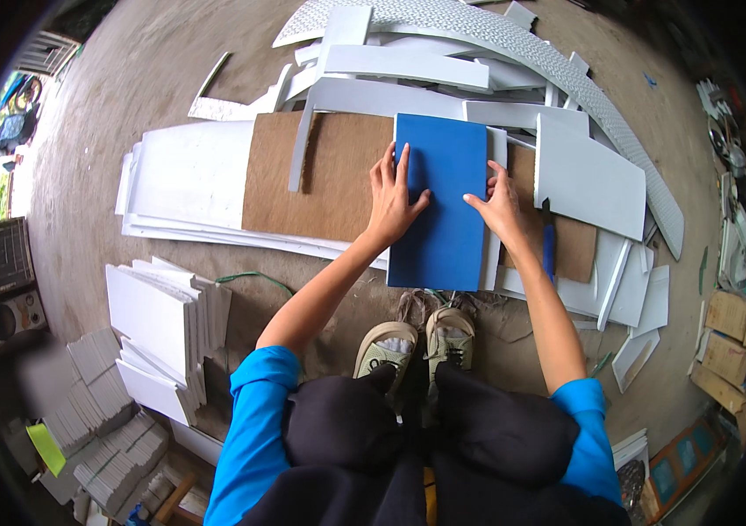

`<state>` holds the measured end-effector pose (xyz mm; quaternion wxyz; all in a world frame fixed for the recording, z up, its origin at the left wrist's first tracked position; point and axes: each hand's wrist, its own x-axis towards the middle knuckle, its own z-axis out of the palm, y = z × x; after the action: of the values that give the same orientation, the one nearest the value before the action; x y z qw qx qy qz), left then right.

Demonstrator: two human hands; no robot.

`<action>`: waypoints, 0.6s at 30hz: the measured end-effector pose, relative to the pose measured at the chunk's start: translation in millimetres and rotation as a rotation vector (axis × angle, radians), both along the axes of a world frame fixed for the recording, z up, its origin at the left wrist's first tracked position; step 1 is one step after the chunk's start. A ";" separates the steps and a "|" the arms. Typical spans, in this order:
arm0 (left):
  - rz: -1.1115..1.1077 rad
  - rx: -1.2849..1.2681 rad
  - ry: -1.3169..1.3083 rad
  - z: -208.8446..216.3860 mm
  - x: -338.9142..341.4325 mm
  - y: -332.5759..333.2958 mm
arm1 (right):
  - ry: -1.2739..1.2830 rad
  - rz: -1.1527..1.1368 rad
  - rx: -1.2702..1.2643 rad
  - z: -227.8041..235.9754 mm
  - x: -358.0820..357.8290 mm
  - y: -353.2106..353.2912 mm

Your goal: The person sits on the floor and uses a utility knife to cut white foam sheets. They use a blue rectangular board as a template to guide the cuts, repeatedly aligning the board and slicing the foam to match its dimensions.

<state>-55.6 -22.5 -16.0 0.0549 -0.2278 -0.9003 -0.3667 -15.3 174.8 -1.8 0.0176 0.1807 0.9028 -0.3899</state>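
A flat blue rectangular board (439, 215) lies in front of me over a white sheet that shows along its right side. My left hand (392, 200) rests at the blue board's left edge, fingers stretched and thumb spread across its face. At the opposite edge is my right hand (500, 207), its thumb touching the blue surface and its fingers apart over the white sheet's border. Neither hand visibly closes around the board. A brown board (320, 180) spreads underneath. Right of my right hand, a blue-handled cutter (549, 245) lies with its dark tip on a white panel (588, 180).
White strips and offcuts (399, 66) pile up beyond the boards, with a long curved textured piece (513, 44) behind. Stacked white panels (153, 316) stand at the left, near a green cord (259, 276). My shoes (388, 346) are close to the boards. Cardboard boxes (728, 324) stand far right.
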 end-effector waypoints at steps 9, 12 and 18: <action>-0.042 -0.249 0.031 37.3 5.0 6.1 | 0.324 -0.263 0.274 33.3 77.5 48.0; -0.209 -0.306 0.012 53.8 13.5 17.0 | 0.187 -0.363 0.382 11.2 122.8 73.9; -0.602 -0.482 0.051 88.3 59.8 36.2 | 0.176 -0.246 0.583 -12.6 132.9 80.1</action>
<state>4.2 13.7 72.3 -0.0877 -0.4972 -0.8520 -0.1385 117.6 254.9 -14.4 -0.1600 0.2515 0.9459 -0.1284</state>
